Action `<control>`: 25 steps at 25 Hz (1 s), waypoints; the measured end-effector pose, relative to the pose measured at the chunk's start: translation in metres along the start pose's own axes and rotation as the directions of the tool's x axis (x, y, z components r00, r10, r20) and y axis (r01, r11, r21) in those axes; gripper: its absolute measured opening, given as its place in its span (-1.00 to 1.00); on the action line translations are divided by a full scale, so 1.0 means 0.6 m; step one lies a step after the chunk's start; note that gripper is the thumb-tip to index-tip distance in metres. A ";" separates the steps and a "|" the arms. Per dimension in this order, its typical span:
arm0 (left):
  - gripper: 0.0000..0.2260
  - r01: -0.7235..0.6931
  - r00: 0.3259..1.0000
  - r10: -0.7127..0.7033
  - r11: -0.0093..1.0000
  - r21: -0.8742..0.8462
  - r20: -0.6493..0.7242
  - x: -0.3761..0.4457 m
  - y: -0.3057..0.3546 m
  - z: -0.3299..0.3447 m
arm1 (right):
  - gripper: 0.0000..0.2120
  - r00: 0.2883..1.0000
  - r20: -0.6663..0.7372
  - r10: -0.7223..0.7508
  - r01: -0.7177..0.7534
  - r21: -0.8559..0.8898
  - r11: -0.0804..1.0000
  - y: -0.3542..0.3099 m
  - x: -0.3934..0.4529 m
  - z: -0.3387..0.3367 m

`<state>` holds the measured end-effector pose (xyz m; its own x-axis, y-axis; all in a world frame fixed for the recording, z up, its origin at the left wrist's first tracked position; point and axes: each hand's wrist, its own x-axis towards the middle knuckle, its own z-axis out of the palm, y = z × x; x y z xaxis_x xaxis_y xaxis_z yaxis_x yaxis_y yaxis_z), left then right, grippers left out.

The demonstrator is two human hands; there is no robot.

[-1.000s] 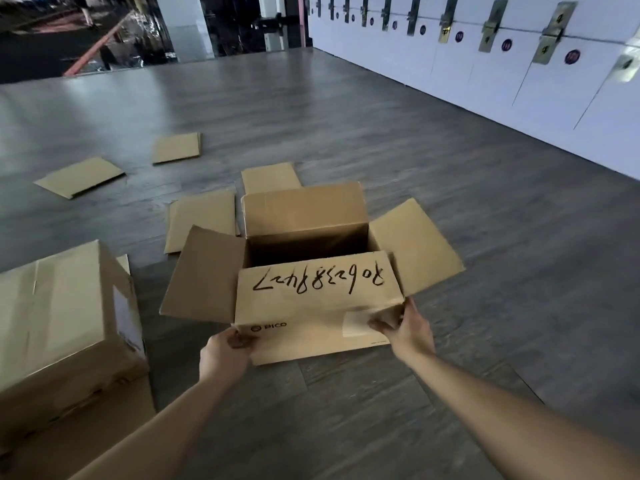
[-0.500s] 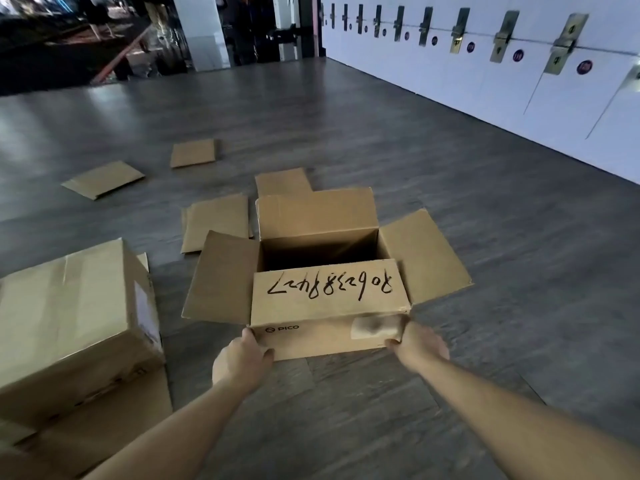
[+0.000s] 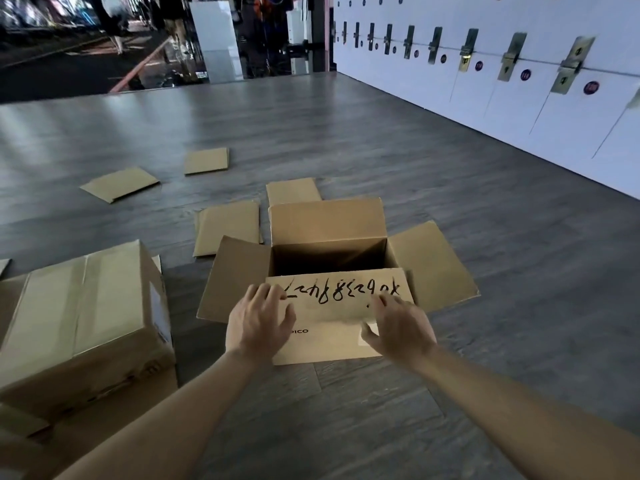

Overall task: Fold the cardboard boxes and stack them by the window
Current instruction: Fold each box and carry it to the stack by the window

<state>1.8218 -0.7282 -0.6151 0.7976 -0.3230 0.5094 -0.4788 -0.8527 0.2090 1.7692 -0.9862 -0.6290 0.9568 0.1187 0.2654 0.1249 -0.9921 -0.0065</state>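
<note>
An open cardboard box (image 3: 325,344) stands on the wooden floor (image 3: 519,271) at centre, its four flaps spread. The near flap (image 3: 341,296), at 6 o'clock of the opening, carries handwritten marks. The left hand (image 3: 258,322) lies flat on that flap's left end, grip released, fingers spread. The right hand (image 3: 398,329) sits over its right end, grip loose, grasping nothing. A closed box (image 3: 79,317) stands at 9 o'clock; flat cardboard sheets (image 3: 227,228) lie toward 11 o'clock.
</note>
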 end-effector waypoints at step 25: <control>-0.34 0.636 0.675 -0.473 0.762 -0.121 0.565 0.006 -0.052 0.006 | 0.15 0.872 0.228 0.433 -0.486 0.511 0.709 0.065 0.040 -0.007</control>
<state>1.8410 -0.7041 -0.6228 0.9728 -0.0467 -0.2269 0.0976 -0.8056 0.5844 1.7957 -1.0222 -0.6191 0.9483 -0.3172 0.0086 -0.2421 -0.7409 -0.6265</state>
